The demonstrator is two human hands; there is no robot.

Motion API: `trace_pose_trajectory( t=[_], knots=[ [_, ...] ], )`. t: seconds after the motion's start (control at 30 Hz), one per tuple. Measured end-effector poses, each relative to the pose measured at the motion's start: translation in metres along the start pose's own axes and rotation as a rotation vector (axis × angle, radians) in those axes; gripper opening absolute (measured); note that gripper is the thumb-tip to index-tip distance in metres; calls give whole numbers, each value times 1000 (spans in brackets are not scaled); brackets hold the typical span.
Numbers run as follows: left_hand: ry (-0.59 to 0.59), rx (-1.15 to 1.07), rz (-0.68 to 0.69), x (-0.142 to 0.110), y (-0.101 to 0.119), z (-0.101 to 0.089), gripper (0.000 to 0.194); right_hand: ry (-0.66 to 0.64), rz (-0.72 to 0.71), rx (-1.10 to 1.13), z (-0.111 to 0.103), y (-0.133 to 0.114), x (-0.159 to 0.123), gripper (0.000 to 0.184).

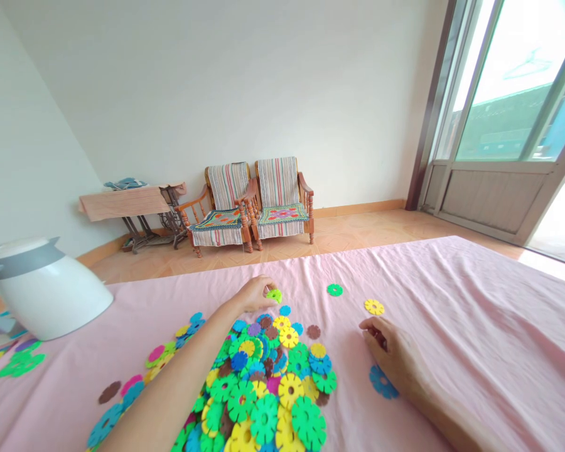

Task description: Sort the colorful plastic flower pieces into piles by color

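Two hands reach over a pink sheet (452, 314). The left hand (252, 295) is closed, its fingers (263, 287) pinching a lime disc (274, 295) by the edge. The disc sits just past those fingertips, held tilted off the sheet. It is round, so it has no clear long axis, but seen nearly edge-on it narrows to a tip pointing right. Just below the left fingers spreads a heap of flower discs (263, 383) in green, yellow, blue and brown. The right hand (390, 351) rests low with its fingers (371, 329) curled together; a dark patch shows between them, too small to tell, so whether they grip anything is unclear. A blue disc (383, 382) lies just below those fingers, a yellow disc (373, 306) just beyond them, and a green disc (334, 289) farther off, toward the left fingers. A white jug (42, 289) stands well left of the left fingers, and two wooden chairs (252, 207) stand far beyond them.
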State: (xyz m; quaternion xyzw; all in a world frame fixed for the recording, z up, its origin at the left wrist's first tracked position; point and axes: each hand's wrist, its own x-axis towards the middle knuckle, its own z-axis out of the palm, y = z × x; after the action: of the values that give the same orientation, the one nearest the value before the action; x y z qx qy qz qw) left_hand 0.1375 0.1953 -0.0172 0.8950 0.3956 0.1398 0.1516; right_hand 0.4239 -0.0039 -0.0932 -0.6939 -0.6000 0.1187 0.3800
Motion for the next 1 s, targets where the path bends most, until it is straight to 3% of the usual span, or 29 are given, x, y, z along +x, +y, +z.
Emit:
trace_pose_trajectory(
  t=[0.33, 0.53, 0.77, 1.0],
  knots=[
    [8, -19, 7, 2, -1, 1, 34, -3, 13, 9, -2, -4, 1, 21],
    [115, -32, -3, -15, 12, -27, 38, 8, -18, 4, -1, -3, 1, 21],
    [90, -35, -15, -97, 27, -68, 29, -5, -19, 3, 0, 3, 3, 23],
    [-2, -88, -182, -184, 29, -79, 29, 18, -13, 44, 0, 12, 5, 26]
  ],
)
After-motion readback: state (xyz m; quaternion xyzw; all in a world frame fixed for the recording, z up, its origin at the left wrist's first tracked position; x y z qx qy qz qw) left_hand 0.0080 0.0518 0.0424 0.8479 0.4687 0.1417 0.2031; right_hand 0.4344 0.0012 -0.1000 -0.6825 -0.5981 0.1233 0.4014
